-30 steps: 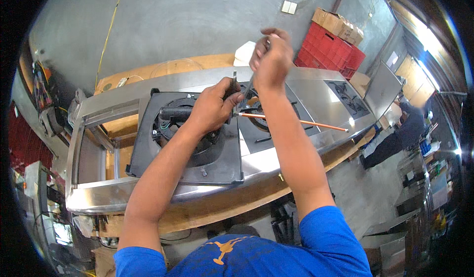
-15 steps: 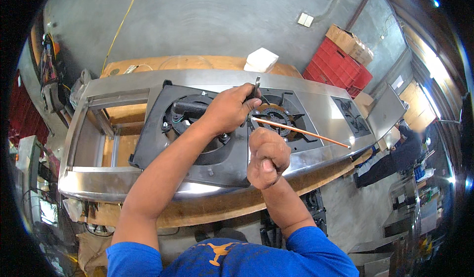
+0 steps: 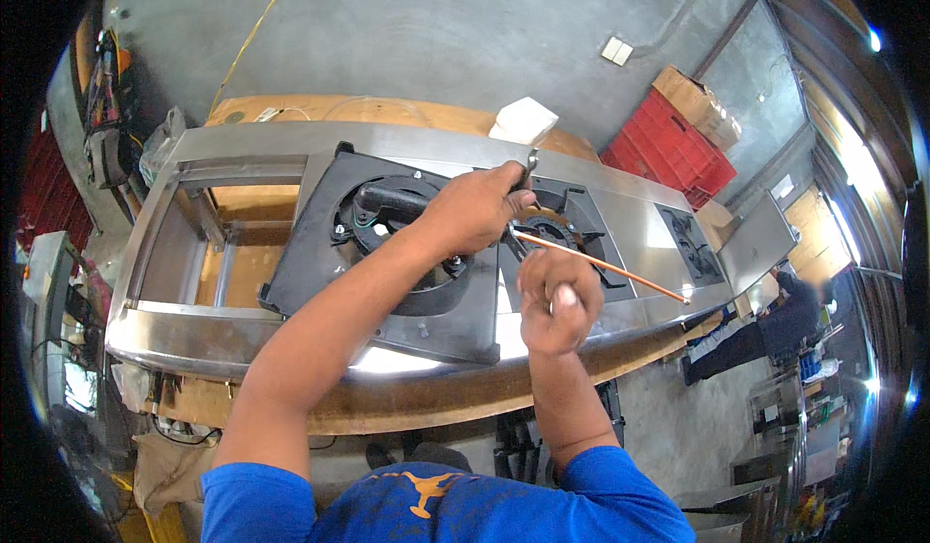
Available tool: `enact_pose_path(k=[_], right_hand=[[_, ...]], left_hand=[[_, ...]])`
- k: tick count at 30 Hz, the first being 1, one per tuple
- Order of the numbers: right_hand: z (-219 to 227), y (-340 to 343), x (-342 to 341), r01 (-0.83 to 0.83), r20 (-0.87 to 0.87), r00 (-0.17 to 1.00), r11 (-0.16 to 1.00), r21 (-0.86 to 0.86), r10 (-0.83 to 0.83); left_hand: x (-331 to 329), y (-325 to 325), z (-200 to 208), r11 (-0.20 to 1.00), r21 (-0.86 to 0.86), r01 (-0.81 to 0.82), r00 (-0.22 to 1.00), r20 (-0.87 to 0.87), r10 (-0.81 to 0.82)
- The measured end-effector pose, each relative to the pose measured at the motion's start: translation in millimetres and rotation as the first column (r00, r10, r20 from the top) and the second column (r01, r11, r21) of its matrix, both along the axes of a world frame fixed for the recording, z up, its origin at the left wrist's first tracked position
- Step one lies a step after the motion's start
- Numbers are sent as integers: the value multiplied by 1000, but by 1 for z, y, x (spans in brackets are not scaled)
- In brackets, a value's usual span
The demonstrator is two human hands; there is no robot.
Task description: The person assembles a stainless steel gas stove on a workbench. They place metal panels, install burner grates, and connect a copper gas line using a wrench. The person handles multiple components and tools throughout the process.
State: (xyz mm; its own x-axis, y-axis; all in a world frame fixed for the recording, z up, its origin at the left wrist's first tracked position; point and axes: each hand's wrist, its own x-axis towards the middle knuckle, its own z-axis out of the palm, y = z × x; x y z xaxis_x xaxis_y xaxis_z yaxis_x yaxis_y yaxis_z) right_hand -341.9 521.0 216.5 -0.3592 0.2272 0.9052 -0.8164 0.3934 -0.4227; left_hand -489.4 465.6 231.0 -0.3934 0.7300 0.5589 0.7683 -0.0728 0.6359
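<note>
My left hand is closed around a wrench, and the wrench's metal end sticks up past the thumb. My right hand makes a fist just nearer to me. A grey metal tool end shows above it; the fingers hide the rest. A thin copper tube slants from between the hands toward the right. Under my left forearm lies a black burner panel with its round opening and a dark burner pipe. The joint where the hands work is mostly covered.
A long stainless steel counter carries the panel. Its left end has a rectangular opening. Beyond my hands sit another burner and a smaller burner. A red crate and white block stand behind. At right is a person.
Both hands appear farther right in the picture, along with the counter, as the view shifts. My right fist has moved slightly away from the left hand and turned.
</note>
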Motion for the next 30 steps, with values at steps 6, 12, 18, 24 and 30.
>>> enact_pose_path(k=[6, 12, 18, 24, 30], right_hand=[[33, 7, -10, 31, 212, 977, 979, -201, 12], [84, 45, -73, 292, 248, 940, 927, -237, -233], [95, 84, -121, 352, 511, 845, 882, -314, -155], [84, 116, -152, 489, 671, 685, 862, -133, -285], [79, 118, -153, 429, 732, 680, 827, -363, -32]], left_hand=[[-4, 2, -2, 1000, -3, -25, 1000, 1, 25], [-4, 4, 0, 999, 4, -48, 998, -34, 48], [-2, 0, 3, 999, -2, -44, 999, 2, 44], [-4, 3, -2, 998, 43, -53, 998, -34, 54], [-4, 4, -3, 997, -37, -60, 998, -9, 60]])
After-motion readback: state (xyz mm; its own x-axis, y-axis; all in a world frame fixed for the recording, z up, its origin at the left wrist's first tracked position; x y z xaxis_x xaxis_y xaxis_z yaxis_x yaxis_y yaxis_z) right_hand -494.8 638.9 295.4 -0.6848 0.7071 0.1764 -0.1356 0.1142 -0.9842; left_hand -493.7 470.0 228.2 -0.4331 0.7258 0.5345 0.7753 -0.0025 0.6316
